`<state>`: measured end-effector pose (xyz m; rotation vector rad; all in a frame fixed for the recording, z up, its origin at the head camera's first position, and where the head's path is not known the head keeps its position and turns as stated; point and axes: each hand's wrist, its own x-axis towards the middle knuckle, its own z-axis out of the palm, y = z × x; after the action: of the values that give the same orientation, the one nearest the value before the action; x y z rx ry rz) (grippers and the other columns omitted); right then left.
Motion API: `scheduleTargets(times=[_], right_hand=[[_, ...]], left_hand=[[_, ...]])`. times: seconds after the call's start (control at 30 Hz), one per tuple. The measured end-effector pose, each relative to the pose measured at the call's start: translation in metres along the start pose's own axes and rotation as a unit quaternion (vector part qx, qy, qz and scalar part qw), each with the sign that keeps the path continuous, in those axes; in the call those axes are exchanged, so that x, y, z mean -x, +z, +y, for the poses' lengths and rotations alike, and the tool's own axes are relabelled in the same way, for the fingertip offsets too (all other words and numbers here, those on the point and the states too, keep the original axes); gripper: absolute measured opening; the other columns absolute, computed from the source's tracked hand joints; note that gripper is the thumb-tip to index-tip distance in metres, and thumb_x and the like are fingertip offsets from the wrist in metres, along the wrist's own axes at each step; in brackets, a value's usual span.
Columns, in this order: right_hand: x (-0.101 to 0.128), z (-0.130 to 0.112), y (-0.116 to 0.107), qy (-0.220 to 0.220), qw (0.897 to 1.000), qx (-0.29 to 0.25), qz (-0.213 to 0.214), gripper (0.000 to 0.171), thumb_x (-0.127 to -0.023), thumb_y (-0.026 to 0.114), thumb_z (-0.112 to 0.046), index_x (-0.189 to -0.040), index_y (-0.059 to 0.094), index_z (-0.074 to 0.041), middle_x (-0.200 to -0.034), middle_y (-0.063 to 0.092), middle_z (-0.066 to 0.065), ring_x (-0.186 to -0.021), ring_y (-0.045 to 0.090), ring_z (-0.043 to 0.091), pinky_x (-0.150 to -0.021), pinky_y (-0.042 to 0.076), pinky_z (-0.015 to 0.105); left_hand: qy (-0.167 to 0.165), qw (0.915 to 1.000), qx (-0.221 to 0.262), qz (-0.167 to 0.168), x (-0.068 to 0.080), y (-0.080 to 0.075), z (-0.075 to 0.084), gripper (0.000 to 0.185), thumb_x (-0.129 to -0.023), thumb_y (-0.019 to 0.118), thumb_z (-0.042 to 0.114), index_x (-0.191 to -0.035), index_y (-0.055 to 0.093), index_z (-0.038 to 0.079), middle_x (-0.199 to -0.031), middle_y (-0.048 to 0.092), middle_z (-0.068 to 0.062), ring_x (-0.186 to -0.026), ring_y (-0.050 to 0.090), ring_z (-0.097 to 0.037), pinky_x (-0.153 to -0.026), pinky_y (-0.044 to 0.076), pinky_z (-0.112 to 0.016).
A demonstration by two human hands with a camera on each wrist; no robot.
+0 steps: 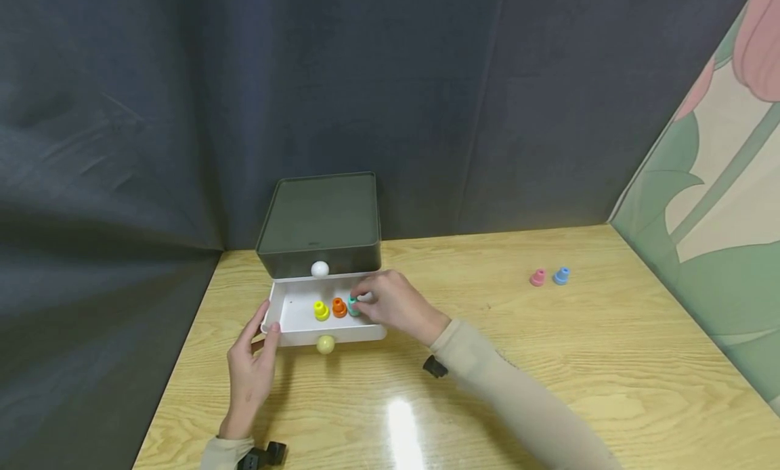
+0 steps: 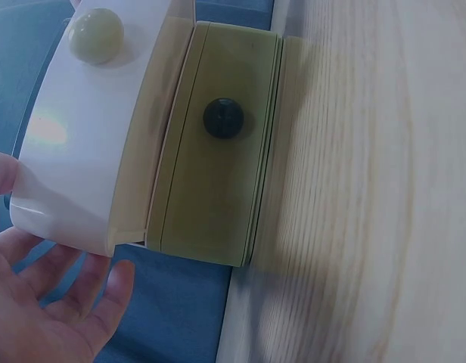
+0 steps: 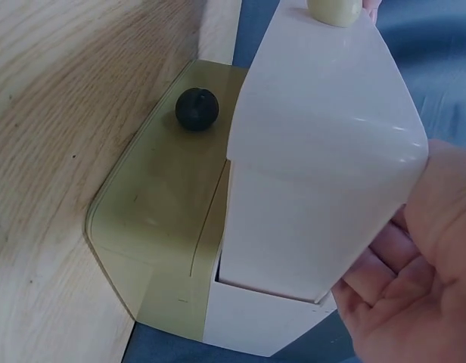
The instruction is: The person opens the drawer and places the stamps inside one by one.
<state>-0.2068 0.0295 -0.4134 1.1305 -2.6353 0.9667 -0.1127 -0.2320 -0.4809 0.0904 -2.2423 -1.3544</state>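
The white drawer (image 1: 295, 337) of a small dark-topped cabinet (image 1: 323, 216) is pulled out. My left hand (image 1: 251, 372) grips its front left corner, thumb over the rim and fingers along the side. Inside the drawer, my right hand (image 1: 396, 307) pinches a small teal stepped peg (image 1: 353, 311) between thumb and fingers. Left of that peg, an orange peg (image 1: 339, 309) and a yellow peg (image 1: 321, 311) stand on the drawer floor. A pale yellow knob (image 1: 326, 345) sits on the drawer's front. In the right wrist view, the right hand (image 3: 407, 272) reaches over the drawer's side, its fingertips hidden.
On the wooden table (image 1: 524, 389), a pink peg (image 1: 538, 278) and a blue peg (image 1: 561, 275) stand off to the right. A white knob (image 1: 319, 269) marks the cabinet's upper drawer. Below the white drawer is an olive drawer (image 2: 210, 181) with a dark knob. A dark curtain (image 1: 390, 104) hangs behind.
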Motion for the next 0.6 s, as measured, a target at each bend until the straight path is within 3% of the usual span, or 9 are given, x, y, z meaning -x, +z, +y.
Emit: scheduleTargets(times=[0.27, 0.6], right_hand=[[-0.0009, -0.004, -0.0001, 0.039, 0.999, 0.002, -0.015, 0.014, -0.092, 0.085, -0.014, -0.104, 0.085, -0.007, -0.106, 0.083, 0.005, -0.099, 0.08, 0.02, -0.087, 0.064, 0.034], [-0.0008, -0.0041, 0.0002, 0.041, 0.999, -0.005, -0.017, 0.018, -0.093, 0.084, -0.014, -0.108, 0.084, -0.005, -0.108, 0.083, 0.007, -0.098, 0.081, 0.021, -0.083, 0.064, 0.032]], left_hand=[[-0.001, 1.0, 0.002, 0.002, 0.0003, 0.0007, -0.0011, 0.045, -0.108, 0.061, 0.01, -0.152, 0.06, 0.011, -0.151, 0.063, -0.015, -0.118, 0.054, 0.008, -0.088, 0.047, -0.004], [0.003, 1.0, 0.006, 0.003, -0.0004, 0.0012, -0.0011, 0.045, -0.107, 0.061, 0.009, -0.152, 0.06, 0.008, -0.15, 0.064, -0.017, -0.117, 0.055, 0.009, -0.086, 0.048, -0.004]])
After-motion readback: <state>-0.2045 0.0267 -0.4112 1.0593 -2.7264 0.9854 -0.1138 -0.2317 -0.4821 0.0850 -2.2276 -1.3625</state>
